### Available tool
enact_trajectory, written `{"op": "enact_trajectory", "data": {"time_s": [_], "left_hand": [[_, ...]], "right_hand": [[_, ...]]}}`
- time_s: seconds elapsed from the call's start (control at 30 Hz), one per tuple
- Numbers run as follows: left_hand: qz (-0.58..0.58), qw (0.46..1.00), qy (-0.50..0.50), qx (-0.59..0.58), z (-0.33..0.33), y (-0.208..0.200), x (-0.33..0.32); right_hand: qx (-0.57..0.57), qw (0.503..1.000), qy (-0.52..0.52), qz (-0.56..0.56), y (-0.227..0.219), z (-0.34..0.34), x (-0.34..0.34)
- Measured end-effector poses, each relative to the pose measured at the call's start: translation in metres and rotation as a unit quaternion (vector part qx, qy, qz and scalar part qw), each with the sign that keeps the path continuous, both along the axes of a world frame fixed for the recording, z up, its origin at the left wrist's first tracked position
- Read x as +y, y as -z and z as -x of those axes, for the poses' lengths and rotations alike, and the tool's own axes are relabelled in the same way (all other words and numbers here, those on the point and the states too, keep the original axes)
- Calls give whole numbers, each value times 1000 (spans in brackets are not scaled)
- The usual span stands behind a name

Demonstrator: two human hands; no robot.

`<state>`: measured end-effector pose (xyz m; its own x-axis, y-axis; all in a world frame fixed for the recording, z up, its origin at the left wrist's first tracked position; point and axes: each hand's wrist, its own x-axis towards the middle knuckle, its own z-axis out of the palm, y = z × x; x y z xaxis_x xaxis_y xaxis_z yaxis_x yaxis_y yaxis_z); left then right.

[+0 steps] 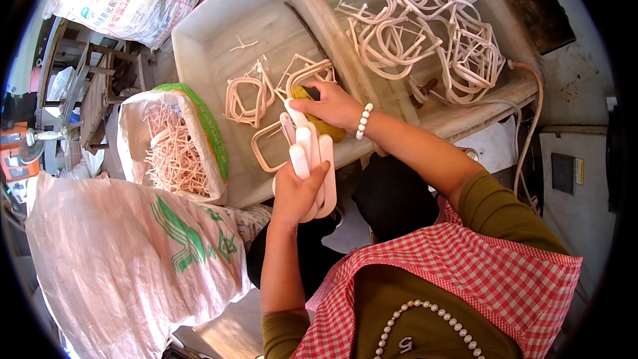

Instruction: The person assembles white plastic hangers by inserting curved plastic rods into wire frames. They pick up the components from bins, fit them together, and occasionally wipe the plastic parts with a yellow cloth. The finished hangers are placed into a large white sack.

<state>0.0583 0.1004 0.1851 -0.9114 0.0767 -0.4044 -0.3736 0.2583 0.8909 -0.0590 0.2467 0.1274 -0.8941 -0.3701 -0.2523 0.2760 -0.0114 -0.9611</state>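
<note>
My left hand (pixel 299 189) is closed around a fanned bunch of pale pink-white plastic strips (pixel 325 169) with rounded ends. Just above it, the fingers of my right hand (pixel 332 103) are wrapped round a yellow object with a dark part (pixel 329 131); its exact kind is mostly hidden by the hand and the strips. The thumb side of that hand is close to the upper ends of the strips. Beyond both hands, thin moulded plastic frames (pixel 247 101) lie in the left half of a pale tub (pixel 206 33). One rounded frame (pixel 256 149) rests near the strips.
A divider (pixel 319 0) splits the tub; tangled white plastic frames (pixel 425 33) fill much of the right half. At left stands an open sack (pixel 216 139) of thin pink plastic scraps. A large woven sack (pixel 119 246) sits nearer. A hose (pixel 531 126) hangs at right.
</note>
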Motion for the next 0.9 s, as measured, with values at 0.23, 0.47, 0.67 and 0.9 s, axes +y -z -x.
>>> {"op": "enact_trajectory", "data": {"time_s": [0.23,0.47,0.67,0.9], "left_hand": [[37,999,-13,13,1,-1,-10],[18,999,-27,19,-1,-1,-11],[-63,994,-95,5,-3,2,-16],[-134,983,-128,12,-7,-1,-19]], "right_hand": [[177,952,130,-212,0,8,30],[354,757,-133,-533,79,-28,84],[291,805,-111,-506,80,-36,84],[314,890,-96,-317,30,-28,74]]}}
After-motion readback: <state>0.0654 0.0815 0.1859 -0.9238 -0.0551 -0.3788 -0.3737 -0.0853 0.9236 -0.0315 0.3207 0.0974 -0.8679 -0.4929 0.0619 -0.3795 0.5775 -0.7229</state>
